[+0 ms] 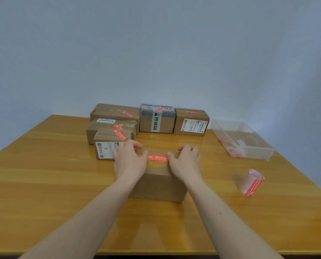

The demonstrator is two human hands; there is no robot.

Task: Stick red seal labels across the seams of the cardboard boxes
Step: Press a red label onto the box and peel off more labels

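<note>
Both hands lay flat on the plain brown cardboard box (157, 181): left hand (130, 159) and right hand (184, 159) pressed the ends of a glossy red seal label (157, 157) across its top seam. Right of the box stood a curled label strip (251, 182), bare varnished table (43, 174) between.

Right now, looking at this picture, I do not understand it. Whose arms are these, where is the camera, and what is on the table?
No machine here: a person's bare arms, filmed by a camera worn on the head, looking forward and down. The left hand and right hand press a red label onto the near box. Six more boxes stand behind, each showing a red label. On the table, to the right, lie a label roll and a clear bin.
</note>
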